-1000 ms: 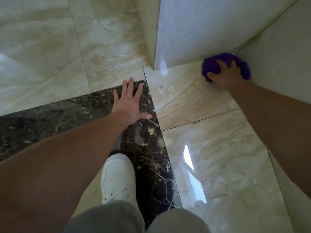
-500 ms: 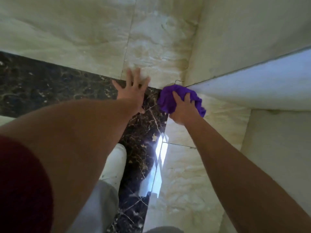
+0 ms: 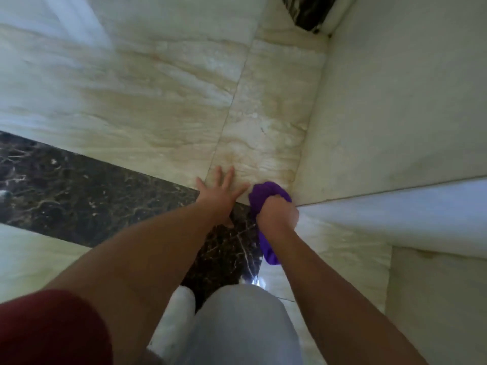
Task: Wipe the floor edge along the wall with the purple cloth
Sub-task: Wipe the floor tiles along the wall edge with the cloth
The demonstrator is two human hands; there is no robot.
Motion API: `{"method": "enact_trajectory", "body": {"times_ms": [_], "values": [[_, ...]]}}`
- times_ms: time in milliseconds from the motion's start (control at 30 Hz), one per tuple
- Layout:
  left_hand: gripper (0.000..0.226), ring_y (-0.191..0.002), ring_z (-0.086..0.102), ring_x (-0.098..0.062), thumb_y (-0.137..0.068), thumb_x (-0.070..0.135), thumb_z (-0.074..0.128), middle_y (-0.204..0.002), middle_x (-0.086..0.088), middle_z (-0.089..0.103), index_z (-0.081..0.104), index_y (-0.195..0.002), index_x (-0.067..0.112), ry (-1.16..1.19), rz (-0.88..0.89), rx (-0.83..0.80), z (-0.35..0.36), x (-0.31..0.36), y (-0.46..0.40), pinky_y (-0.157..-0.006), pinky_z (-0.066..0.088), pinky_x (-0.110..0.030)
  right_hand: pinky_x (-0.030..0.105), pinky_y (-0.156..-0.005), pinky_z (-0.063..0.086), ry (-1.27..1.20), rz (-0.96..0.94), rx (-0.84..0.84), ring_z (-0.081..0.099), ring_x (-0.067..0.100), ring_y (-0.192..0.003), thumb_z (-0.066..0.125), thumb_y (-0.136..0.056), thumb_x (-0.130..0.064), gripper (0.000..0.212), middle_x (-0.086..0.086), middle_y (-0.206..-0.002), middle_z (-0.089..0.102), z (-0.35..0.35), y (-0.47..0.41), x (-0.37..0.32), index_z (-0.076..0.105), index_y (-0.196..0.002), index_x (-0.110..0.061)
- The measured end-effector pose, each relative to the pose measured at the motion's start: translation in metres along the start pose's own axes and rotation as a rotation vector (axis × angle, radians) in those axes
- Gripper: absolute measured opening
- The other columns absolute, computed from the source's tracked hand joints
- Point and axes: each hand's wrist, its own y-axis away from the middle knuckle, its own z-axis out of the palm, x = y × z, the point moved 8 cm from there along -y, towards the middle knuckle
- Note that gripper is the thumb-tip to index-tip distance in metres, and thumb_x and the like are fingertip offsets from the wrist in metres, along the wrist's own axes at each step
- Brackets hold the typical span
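My right hand [image 3: 278, 214] grips the bunched purple cloth [image 3: 264, 194] and presses it on the floor at the outer corner of the white wall [image 3: 382, 114]. A tail of the cloth hangs below my wrist. My left hand [image 3: 220, 192] lies flat with fingers spread on the floor, just left of the cloth, across the seam between the dark marble strip [image 3: 79, 196] and the beige tile [image 3: 263, 127]. The floor edge runs up along the wall base from the cloth toward the far corner.
A pale skirting band [image 3: 395, 206] runs right from the wall corner. A second dark marble piece [image 3: 308, 11] sits at the far end of the wall. My white shoe [image 3: 174, 320] and grey trouser knee [image 3: 237, 325] are below my hands.
My right hand swept the cloth from the inner corner on the right, along the wall base, to the outer wall corner beside my left hand. The view swung round and lifted.
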Motion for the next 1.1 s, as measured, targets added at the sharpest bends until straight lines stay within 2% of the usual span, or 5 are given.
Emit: {"method": "enact_trajectory", "body": {"times_ms": [100,267,400,533,1100], "values": [[0.112,-0.157,-0.006,-0.037,-0.077,0.055,0.076,-0.17,-0.01,-0.015,0.006,-0.162,0.031,-0.024,0.048,0.113,-0.036,-0.025,0.032,-0.121,0.013,-0.068,0.035,-0.092,0.05,-0.197,0.068,0.005,0.062,0.029,-0.123,0.051,-0.098,-0.022,0.034,0.01,-0.134,0.065,-0.025,-0.003,-0.004,0.066,-0.126,-0.011],[0.11,-0.158,-0.005,-0.035,-0.079,0.062,0.073,-0.171,-0.009,-0.01,0.006,-0.161,0.033,-0.182,0.068,0.175,-0.086,-0.069,0.093,-0.124,0.008,-0.062,0.047,-0.107,0.041,-0.549,0.127,-0.074,0.046,0.041,-0.138,0.06,-0.089,-0.046,0.096,0.022,-0.154,0.041,-0.022,0.027,-0.003,0.006,-0.158,-0.007],[0.109,-0.158,-0.006,-0.034,-0.081,0.065,0.069,-0.171,-0.009,-0.01,0.003,-0.161,0.032,-0.18,0.047,0.194,-0.106,-0.081,0.071,-0.125,0.007,-0.06,0.049,-0.095,0.048,-0.318,-0.15,0.214,0.047,0.043,-0.13,0.06,-0.09,-0.032,0.072,0.016,-0.155,0.035,-0.025,0.033,-0.005,0.028,-0.153,-0.022],[0.112,-0.157,-0.013,-0.034,-0.08,0.071,0.064,-0.171,-0.007,-0.015,-0.003,-0.161,0.032,-0.136,0.083,0.174,-0.084,-0.07,0.015,-0.123,0.003,-0.064,0.054,-0.115,0.033,-0.177,-0.427,0.341,0.019,0.04,-0.152,0.058,-0.094,-0.039,0.066,0.013,-0.167,0.019,-0.012,0.015,-0.013,0.033,-0.154,-0.031],[0.064,-0.158,-0.001,-0.036,-0.098,0.051,0.041,-0.171,-0.013,0.005,0.03,-0.156,0.026,-0.047,0.26,0.468,-0.114,-0.119,-0.086,-0.123,0.002,-0.061,0.051,-0.123,0.017,-0.527,0.254,0.433,0.011,0.038,-0.154,0.049,-0.098,-0.037,0.069,0.021,-0.167,0.009,-0.058,-0.094,-0.026,0.02,-0.159,-0.025]]}}
